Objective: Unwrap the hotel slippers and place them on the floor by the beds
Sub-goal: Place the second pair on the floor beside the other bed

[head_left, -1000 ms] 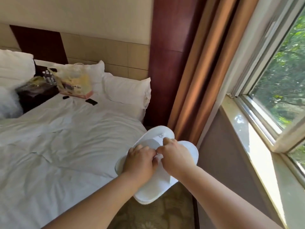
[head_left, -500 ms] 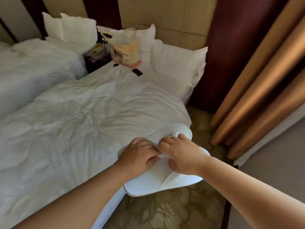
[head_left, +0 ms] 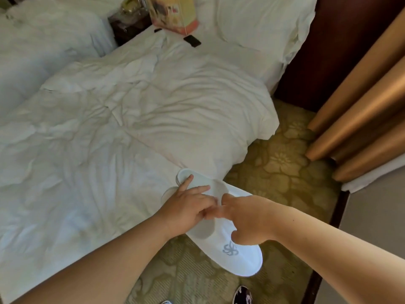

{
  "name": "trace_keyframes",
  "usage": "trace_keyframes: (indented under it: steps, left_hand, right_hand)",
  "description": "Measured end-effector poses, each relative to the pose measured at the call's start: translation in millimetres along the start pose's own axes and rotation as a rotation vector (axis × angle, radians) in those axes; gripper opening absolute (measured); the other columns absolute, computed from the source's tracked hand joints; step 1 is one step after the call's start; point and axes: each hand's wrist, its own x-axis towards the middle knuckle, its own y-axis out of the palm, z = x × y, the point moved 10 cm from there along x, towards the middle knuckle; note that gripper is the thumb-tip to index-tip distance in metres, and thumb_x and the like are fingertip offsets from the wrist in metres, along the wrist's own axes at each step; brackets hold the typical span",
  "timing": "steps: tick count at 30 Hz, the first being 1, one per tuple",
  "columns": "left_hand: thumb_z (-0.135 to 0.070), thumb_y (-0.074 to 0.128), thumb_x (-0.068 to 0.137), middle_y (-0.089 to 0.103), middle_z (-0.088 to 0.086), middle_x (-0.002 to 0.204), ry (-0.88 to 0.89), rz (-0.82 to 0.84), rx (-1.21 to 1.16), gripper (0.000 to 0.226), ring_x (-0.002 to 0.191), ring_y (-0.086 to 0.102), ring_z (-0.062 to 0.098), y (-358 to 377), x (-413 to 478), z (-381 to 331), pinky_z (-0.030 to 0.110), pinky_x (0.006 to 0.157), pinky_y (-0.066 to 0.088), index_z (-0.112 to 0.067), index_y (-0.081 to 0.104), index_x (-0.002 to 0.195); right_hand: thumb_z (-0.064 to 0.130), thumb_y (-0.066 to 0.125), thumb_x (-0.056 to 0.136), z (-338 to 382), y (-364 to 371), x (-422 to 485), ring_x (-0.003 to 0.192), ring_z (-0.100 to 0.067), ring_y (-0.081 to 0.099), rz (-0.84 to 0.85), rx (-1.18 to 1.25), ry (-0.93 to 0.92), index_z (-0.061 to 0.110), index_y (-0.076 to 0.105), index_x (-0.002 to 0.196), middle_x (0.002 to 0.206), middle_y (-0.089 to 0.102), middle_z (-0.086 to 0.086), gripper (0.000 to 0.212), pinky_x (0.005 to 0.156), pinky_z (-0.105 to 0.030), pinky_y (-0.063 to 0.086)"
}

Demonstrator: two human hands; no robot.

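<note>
I hold a pair of white hotel slippers in the air beside the near bed's edge, above the carpet. The top slipper shows a grey logo on its toe. A second slipper pokes out behind my fingers. My left hand grips the slippers at their middle, index finger stretched over the far heel. My right hand grips the near slipper from the right, thumb on its upper. The two hands touch at the fingertips. No wrapper is discernible.
The near bed with a rumpled white duvet fills the left. A second bed lies far left. A plastic bag and a dark phone lie near the pillows. Patterned carpet runs to the curtains. A shoe toe shows below.
My view has tilted down from the window and headboard to the floor. The slippers have turned so that the logo toe faces me, and my left index finger has stretched out.
</note>
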Motion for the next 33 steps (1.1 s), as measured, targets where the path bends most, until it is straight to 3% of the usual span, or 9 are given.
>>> trace_keyframes:
  steps: [2,5,7,9,13,18,24,33]
  left_hand:
    - [-0.029,0.047,0.103,0.062,-0.015,0.137,0.002,0.037,0.020,0.031,0.149,0.025,0.008,36,-1,13,0.032,0.117,-0.023,-0.033,0.065,0.128]
    - [-0.030,0.040,0.104,0.052,-0.019,0.147,0.008,0.054,0.032,0.033,0.152,0.006,0.009,95,-3,33,0.042,0.114,-0.029,-0.033,0.063,0.128]
    - [-0.034,0.034,0.103,0.043,-0.016,0.154,-0.045,0.030,0.023,0.036,0.150,-0.005,0.009,132,-5,53,0.045,0.111,-0.033,-0.033,0.063,0.124]
    - [-0.042,0.025,0.098,0.034,-0.011,0.160,-0.124,0.011,0.029,0.045,0.150,-0.010,0.011,171,-9,77,0.046,0.109,-0.033,-0.033,0.063,0.121]
    - [-0.044,0.026,0.096,0.030,-0.007,0.163,-0.228,0.024,-0.022,0.047,0.154,-0.001,0.017,250,-20,121,0.042,0.110,-0.032,-0.033,0.061,0.126]
    - [-0.044,0.031,0.103,0.030,-0.004,0.163,-0.232,0.108,-0.113,0.038,0.154,0.001,0.017,343,-32,167,0.051,0.121,-0.009,-0.035,0.058,0.129]
    - [-0.040,0.040,0.103,0.026,-0.008,0.164,-0.193,0.152,-0.036,0.033,0.154,-0.005,0.014,435,-27,202,0.057,0.119,-0.016,-0.038,0.050,0.135]
    - [-0.040,0.037,0.104,0.022,-0.006,0.166,-0.195,0.180,-0.068,0.040,0.153,-0.008,0.013,536,-14,255,0.052,0.120,-0.014,-0.039,0.042,0.144]
  right_hand:
    - [0.018,0.056,0.091,-8,26,27,0.075,-0.014,0.049,0.007,-0.083,0.003,0.049,0.040,0.137,0.130,0.038,0.004,0.058,0.062,-0.030,0.042]
    - [0.027,0.059,0.096,-19,67,74,0.095,-0.019,0.054,-0.023,-0.137,-0.023,0.037,0.055,0.129,0.133,0.042,0.003,0.035,0.072,-0.030,0.038]
    - [0.026,0.059,0.097,-29,96,108,0.104,-0.023,0.057,-0.048,-0.112,-0.022,0.034,0.058,0.126,0.127,0.045,0.003,0.031,0.075,-0.031,0.041]
    - [0.027,0.059,0.097,-39,127,139,0.102,-0.023,0.058,-0.080,-0.063,-0.023,0.033,0.059,0.126,0.120,0.047,0.002,0.030,0.077,-0.032,0.045]
    - [0.031,0.058,0.097,-55,187,196,0.095,-0.022,0.058,-0.131,-0.011,-0.050,0.030,0.061,0.122,0.110,0.048,0.001,0.026,0.080,-0.036,0.050]
    - [0.033,0.058,0.096,-74,258,257,0.099,-0.022,0.053,-0.135,-0.022,-0.084,0.029,0.062,0.122,0.111,0.049,-0.002,0.026,0.083,-0.037,0.049]
    - [0.032,0.057,0.096,-103,323,310,0.100,-0.021,0.051,-0.144,-0.032,-0.122,0.028,0.064,0.120,0.111,0.049,-0.003,0.025,0.085,-0.036,0.046]
    - [0.035,0.057,0.096,-140,398,387,0.090,-0.011,0.042,-0.121,-0.014,-0.098,0.034,0.062,0.123,0.106,0.041,0.006,0.027,0.074,-0.028,0.037]
